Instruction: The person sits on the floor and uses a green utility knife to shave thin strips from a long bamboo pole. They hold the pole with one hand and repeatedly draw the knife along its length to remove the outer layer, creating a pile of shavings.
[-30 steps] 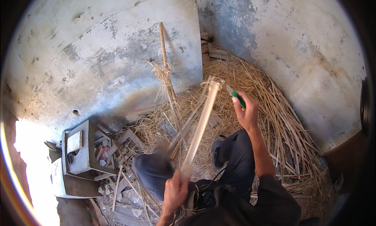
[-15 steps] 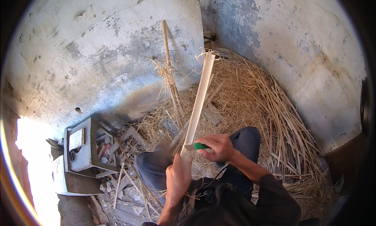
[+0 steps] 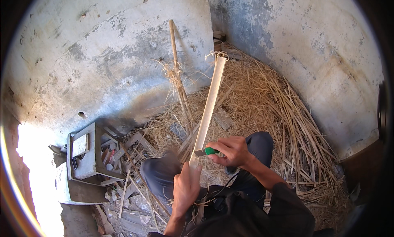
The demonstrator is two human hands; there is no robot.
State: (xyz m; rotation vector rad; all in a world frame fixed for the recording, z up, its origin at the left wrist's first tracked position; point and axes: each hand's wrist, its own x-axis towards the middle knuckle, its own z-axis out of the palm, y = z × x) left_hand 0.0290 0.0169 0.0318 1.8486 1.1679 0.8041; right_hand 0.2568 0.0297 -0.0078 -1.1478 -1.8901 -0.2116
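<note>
My left hand (image 3: 185, 187) grips the near end of a long pale bamboo strip (image 3: 209, 105) that points away from me toward the wall, with curled shavings at its far tip. My right hand (image 3: 232, 150) holds a knife with a green handle (image 3: 210, 151); its blade lies against the strip just above my left hand. My knees in dark trousers are below the strip.
A heap of straw-like bamboo shavings (image 3: 275, 114) fills the corner of the grey concrete walls. An upright stick (image 3: 177, 68) leans on the wall. A small grey stool (image 3: 84, 153) and scrap pieces lie at my left.
My right hand came down from the strip's far end to the near end, bringing the knife back beside my left hand. The strip has stayed pointing at the wall.
</note>
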